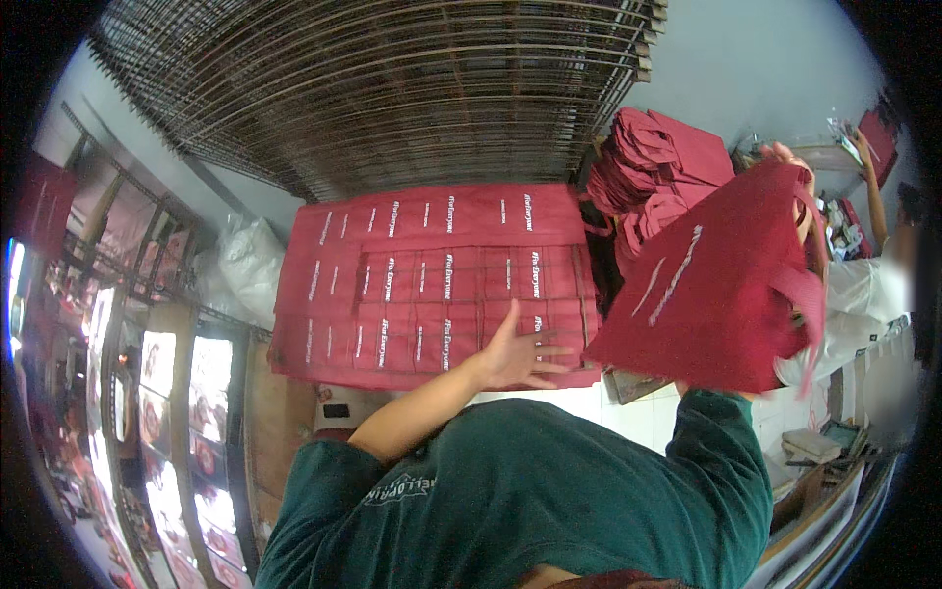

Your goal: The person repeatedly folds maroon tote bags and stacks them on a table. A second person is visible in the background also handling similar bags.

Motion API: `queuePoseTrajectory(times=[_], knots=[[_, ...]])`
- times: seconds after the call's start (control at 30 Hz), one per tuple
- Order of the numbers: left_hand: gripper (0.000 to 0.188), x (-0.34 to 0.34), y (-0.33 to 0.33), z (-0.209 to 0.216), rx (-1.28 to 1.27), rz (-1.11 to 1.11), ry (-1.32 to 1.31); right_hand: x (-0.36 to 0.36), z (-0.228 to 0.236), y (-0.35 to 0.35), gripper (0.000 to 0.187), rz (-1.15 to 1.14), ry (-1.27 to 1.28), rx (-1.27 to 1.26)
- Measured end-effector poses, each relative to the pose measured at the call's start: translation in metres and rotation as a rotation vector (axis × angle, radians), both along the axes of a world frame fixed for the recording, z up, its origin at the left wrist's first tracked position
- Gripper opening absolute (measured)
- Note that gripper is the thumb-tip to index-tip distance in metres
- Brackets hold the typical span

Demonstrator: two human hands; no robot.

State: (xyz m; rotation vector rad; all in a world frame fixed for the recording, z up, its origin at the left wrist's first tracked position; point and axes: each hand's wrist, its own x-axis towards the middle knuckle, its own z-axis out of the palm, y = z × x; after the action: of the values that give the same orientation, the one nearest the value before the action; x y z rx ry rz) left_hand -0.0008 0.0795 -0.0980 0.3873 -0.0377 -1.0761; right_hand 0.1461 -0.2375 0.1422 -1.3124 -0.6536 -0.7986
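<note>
My right hand (786, 154) grips the upper edge of a dark red fabric tote bag (702, 290), raised and tilted on the right. The bag hides much of that hand and forearm. Its handles hang at the right side, and white print crosses its face. My left hand (520, 351), fingers spread and holding nothing, is over the near right part of a table covered with red printed bags (412, 285). Whether its fingertips touch the cloth I cannot tell.
Folded red bags are piled (667, 162) at the far right of the table. A large wire rack (392, 88) stands behind it. A white plastic sack (245, 265) lies to the left. Another person's arm (871, 182) reaches up at the far right.
</note>
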Motion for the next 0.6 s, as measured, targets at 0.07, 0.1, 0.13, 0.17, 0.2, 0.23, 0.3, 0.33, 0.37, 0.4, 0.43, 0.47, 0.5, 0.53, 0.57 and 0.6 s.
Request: queuePoseTrajectory(times=[0.07,0.1,0.13,0.17,0.2,0.23,0.3,0.33,0.37,0.4,0.43,0.47,0.5,0.53,0.57,0.6], knots=[[0.103,0.008,-0.024,-0.002,-0.585,-0.100,0.076,-0.007,0.001,0.009,0.036,0.080,0.020,0.052],[0.102,0.009,-0.029,0.001,-0.345,-0.037,0.022,-0.008,-0.001,0.017,0.038,0.120,0.035,0.074],[0.101,0.007,-0.036,0.019,-0.109,0.020,-0.020,-0.009,-0.004,0.021,0.040,0.155,0.054,0.082],[0.101,0.003,-0.042,0.039,0.124,0.072,-0.059,-0.013,-0.007,0.026,0.042,0.191,0.075,0.082],[0.086,-0.003,-0.045,0.058,0.031,0.121,-0.073,-0.018,-0.011,0.032,0.044,0.229,0.106,0.077],[0.078,-0.005,-0.044,0.058,-0.009,0.117,-0.090,-0.023,-0.016,0.041,0.046,0.271,0.145,0.060],[0.065,-0.009,-0.038,0.059,-0.090,0.109,-0.127,-0.037,-0.027,0.057,0.050,0.375,0.258,-0.006],[0.061,-0.014,-0.032,0.072,0.015,0.217,-0.141,-0.047,-0.036,0.062,0.053,0.445,0.339,-0.058],[0.063,-0.016,-0.026,0.080,0.110,0.304,-0.220,-0.056,-0.046,0.066,0.055,0.520,0.431,-0.118],[0.065,-0.018,-0.021,0.089,0.209,0.393,-0.297,-0.067,-0.058,0.070,0.057,0.620,0.548,-0.197],[0.068,-0.017,-0.009,0.095,0.323,0.491,-0.376,-0.073,-0.076,0.076,0.059,0.759,0.674,-0.297],[0.076,-0.016,0.010,0.102,0.284,0.506,-0.332,-0.080,-0.102,0.081,0.062,0.920,0.807,-0.400],[0.077,-0.014,0.029,0.104,0.298,0.514,-0.351,-0.096,-0.123,0.082,0.064,1.056,0.936,-0.481],[0.078,-0.014,0.050,0.104,0.312,0.533,-0.370,-0.116,-0.148,0.087,0.066,1.188,1.035,-0.466],[0.079,-0.014,0.068,0.102,0.323,0.557,-0.391,-0.139,-0.173,0.093,0.068,1.302,1.118,-0.376],[0.081,-0.015,0.087,0.093,0.375,0.571,-0.394,-0.164,-0.191,0.100,0.071,1.346,1.179,-0.203]])
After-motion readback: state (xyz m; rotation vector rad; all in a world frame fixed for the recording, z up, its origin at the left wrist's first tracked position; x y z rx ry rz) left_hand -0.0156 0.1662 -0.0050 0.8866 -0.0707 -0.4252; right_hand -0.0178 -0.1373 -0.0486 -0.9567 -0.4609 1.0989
